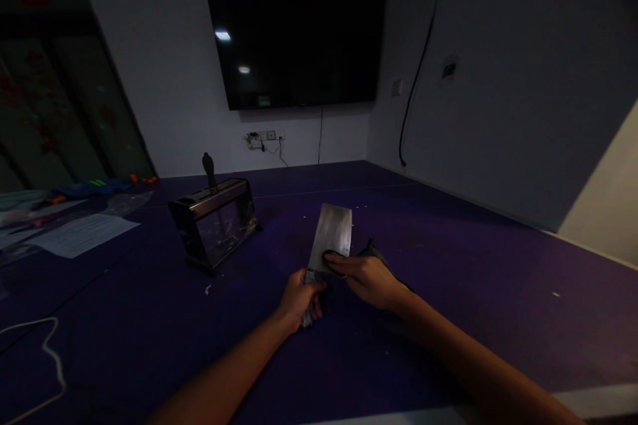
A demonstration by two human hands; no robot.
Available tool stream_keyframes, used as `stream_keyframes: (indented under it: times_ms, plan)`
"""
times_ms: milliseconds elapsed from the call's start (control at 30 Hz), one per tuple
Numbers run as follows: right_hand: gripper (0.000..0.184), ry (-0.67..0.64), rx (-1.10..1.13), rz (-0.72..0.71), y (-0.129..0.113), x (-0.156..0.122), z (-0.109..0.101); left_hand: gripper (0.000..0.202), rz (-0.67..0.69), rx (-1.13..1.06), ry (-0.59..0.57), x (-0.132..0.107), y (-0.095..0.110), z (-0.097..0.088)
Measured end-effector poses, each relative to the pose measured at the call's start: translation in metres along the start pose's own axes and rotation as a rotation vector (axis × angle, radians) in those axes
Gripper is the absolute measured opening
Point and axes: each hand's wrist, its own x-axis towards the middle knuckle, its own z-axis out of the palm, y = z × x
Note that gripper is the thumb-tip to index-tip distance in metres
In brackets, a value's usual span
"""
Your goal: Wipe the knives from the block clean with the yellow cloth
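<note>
A cleaver [332, 229] is held up in front of me, its broad grey blade pointing away. My left hand [298, 299] is wrapped around its handle [308, 319]. Against the lower part of the blade, my right hand [371, 277] presses a small dark pad with a rounded edge [333, 263]. The pad's exact kind is unclear, and the fingers cover part of it. Behind my right hand lies a dark object [373, 251], mostly hidden by the hand.
To the left stands a knife block [219, 196] with clear sides and one black handle [208, 169] sticking up. Papers [84, 234] lie farther left, and a white cable [52, 345] curves nearby. Small scraps dot the purple surface [478, 292]. A television [304, 46] hangs behind.
</note>
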Motion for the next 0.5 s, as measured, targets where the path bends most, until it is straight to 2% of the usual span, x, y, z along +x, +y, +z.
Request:
stream_keyframes:
  times_ms: [133, 300, 400, 500]
  plan:
    - [0.056, 0.077, -0.061, 0.121, 0.012, -0.003, -0.007, 0.02, -0.049, 0.055, -0.067, 0.001, 0.001, -0.002]
    - [0.05, 0.21, -0.196, 0.314, 0.03, -0.009, -0.014, 0.015, -0.068, 0.176, -0.206, 0.002, 0.003, -0.004]
    - [0.046, 0.338, -0.304, 0.449, 0.042, -0.013, -0.017, 0.018, -0.066, 0.213, -0.236, 0.002, 0.003, -0.004]
    - [0.045, 0.417, -0.359, 0.511, 0.05, -0.017, -0.018, 0.021, -0.054, 0.217, -0.258, 0.003, 0.002, -0.004]
